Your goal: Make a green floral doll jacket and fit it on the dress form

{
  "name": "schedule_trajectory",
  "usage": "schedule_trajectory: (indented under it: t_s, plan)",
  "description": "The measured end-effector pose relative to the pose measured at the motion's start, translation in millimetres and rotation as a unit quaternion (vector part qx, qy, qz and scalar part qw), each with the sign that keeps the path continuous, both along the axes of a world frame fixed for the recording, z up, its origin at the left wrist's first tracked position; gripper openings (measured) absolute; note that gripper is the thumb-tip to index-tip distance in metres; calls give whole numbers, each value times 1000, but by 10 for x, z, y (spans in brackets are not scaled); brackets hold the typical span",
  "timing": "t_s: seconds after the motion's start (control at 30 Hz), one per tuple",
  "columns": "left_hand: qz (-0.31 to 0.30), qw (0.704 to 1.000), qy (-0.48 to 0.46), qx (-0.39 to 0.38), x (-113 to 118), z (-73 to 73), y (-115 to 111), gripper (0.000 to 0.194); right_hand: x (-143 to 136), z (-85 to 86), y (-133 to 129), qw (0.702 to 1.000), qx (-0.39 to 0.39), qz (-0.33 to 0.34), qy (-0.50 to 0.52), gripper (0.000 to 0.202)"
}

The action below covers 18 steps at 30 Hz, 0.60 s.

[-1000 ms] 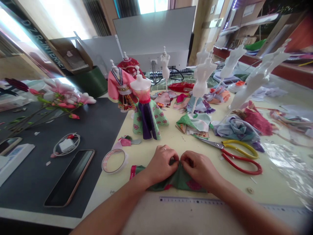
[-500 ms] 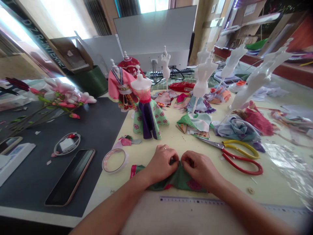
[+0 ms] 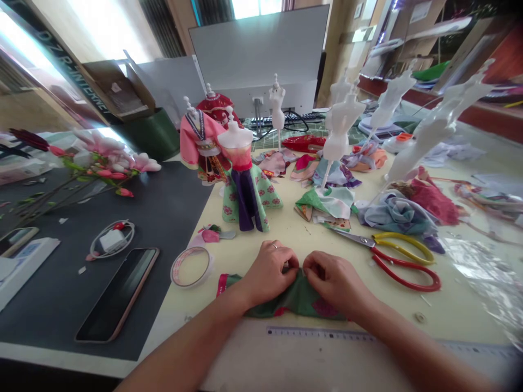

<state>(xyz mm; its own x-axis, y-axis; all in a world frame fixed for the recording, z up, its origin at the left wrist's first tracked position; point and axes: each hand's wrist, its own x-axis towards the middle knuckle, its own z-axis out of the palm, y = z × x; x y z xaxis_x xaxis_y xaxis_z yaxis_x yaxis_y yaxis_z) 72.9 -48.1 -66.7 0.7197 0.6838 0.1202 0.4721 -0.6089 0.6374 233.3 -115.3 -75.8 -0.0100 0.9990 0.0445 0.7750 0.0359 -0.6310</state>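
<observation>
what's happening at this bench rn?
A person's left hand and right hand are pinching the upper edge of a piece of green cloth, fingertips close together. The cloth lies on the pale tabletop, just beyond a ruler. Scissors with one yellow and one red handle lie to the right, a roll of tape to the left. Beyond the hands stand small dress forms, some dressed, others bare. Whether the fingers hold a pin or needle can't be made out.

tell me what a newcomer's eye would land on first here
Probably the small dress form in a pink-topped green and purple gown, standing just beyond the hands. Next, the scissors with one yellow and one red handle, right of the right hand, whose fingers, like the left hand's, pinch green fabric.
</observation>
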Motion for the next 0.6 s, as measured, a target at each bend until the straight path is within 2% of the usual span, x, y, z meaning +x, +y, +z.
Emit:
schedule_trajectory:
  t_s: [0.23,0.6]
  plan:
    - [-25,1000,-1,7,0,-21,10,18,-2,-15,7,1000,7,5,-4,10]
    - [-23,1000,6,0,8,-41,16,14,0,-16,9,1000,-1,2,-14,9]
